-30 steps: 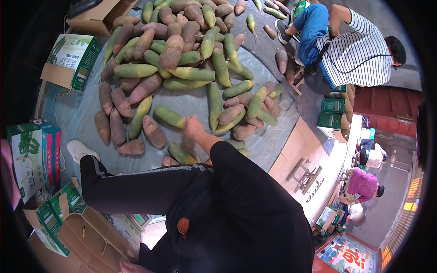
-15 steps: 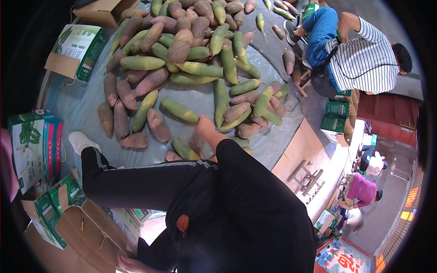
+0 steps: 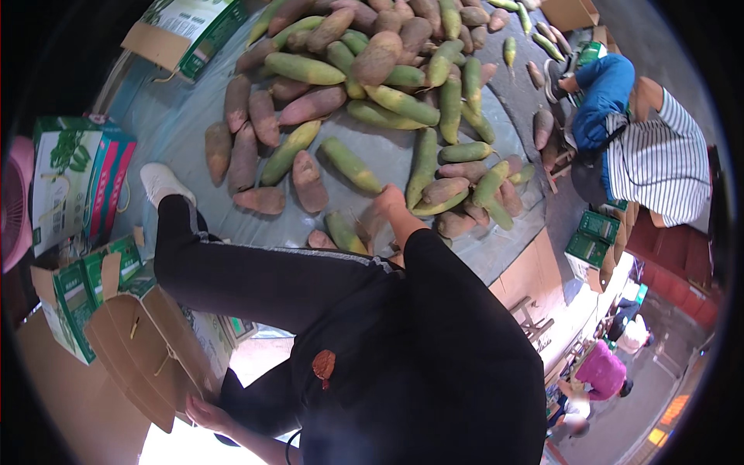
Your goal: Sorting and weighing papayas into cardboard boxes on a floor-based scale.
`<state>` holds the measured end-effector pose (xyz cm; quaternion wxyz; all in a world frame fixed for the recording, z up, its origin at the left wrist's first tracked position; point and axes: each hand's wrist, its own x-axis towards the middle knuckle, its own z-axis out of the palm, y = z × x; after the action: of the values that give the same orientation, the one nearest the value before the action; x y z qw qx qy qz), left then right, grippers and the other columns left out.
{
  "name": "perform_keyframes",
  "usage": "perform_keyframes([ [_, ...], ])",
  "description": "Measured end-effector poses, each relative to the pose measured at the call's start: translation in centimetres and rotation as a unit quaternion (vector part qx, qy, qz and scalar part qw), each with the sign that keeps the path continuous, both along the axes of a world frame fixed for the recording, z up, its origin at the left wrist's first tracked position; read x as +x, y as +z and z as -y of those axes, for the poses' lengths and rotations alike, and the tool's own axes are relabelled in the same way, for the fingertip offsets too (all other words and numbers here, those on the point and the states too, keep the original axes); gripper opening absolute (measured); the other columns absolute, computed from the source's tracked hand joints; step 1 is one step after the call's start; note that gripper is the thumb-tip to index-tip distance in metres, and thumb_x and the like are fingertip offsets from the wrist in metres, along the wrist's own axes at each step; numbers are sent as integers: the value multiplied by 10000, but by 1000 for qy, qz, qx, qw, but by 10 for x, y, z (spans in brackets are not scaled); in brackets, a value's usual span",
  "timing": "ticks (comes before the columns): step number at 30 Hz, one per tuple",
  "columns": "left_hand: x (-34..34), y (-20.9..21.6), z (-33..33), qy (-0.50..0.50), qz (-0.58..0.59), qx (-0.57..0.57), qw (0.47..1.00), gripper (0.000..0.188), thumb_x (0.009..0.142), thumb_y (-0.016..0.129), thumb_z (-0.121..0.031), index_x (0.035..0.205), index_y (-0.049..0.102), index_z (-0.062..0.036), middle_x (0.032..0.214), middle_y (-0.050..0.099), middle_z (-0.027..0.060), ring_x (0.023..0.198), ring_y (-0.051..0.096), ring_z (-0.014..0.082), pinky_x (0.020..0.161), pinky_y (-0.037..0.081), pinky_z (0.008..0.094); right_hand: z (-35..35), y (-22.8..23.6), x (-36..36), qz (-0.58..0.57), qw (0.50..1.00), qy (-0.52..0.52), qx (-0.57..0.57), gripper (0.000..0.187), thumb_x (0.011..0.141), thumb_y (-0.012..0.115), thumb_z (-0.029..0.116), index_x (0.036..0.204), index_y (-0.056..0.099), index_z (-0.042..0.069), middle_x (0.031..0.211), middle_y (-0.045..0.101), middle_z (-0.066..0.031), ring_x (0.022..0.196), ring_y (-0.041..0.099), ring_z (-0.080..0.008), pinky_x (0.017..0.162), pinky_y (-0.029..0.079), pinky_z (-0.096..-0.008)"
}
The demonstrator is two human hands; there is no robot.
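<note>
Big spread ahead of you — a grey sheet (image 3: 178, 132) covered in a heap of green and purple-brown shoots (image 3: 372, 85), running from your knee out to the far edge. Beside it, the open cardboard box (image 3: 147, 349) sits at your left, green cartons (image 3: 70, 178) stacked just beyond. Another person in a striped shirt (image 3: 659, 163) crouches at the pile's right edge. Your right hand (image 3: 387, 200) is down among the nearest shoots, touching one — whether it's clasped, you can't tell. Your left hand (image 3: 205, 415) rests on the box's flap, fingers loose, gripping nothing.
</note>
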<state>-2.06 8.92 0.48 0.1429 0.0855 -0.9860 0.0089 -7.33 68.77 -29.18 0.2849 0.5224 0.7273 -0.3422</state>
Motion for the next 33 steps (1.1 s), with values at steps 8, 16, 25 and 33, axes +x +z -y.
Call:
perform_keyframes([
  [8, -3, 6, -21, 46, 20, 21, 998, 200, 925, 507, -117, 1043, 614, 4, 935, 603, 140, 857, 570, 285, 748, 460, 373, 14, 10, -13, -42, 994, 88, 51, 335, 754, 623, 184, 1071, 585, 83, 1088, 597, -180, 1073, 543, -332, 890, 453, -398],
  [16, 1, 3, -12, 38, 12, 45, 998, 193, 925, 520, -104, 1046, 612, 13, 958, 615, 141, 872, 593, 279, 770, 481, 363, 24, 2, -26, -54, 983, 110, 135, 473, 665, 729, 233, 1077, 578, 57, 1053, 623, -196, 1023, 579, -349, 856, 480, -402],
  [25, 3, 0, 1, 4, 5, 25, 1000, 209, 922, 528, -130, 1045, 633, 2, 977, 641, 136, 863, 619, 276, 752, 515, 344, 31, 5, -26, -41, 992, 84, 86, 460, 687, 720, 275, 1075, 583, 70, 1082, 610, -189, 1027, 575, -347, 861, 475, -404],
  [33, -2, 1, -3, -2, 13, 21, 1000, 225, 929, 521, -145, 1053, 628, 9, 981, 636, 145, 864, 619, 279, 761, 520, 336, 30, 29, -21, -54, 992, 94, 65, 268, 794, 581, 139, 1060, 580, 104, 1115, 578, -170, 1070, 543, -342, 883, 461, -417],
])
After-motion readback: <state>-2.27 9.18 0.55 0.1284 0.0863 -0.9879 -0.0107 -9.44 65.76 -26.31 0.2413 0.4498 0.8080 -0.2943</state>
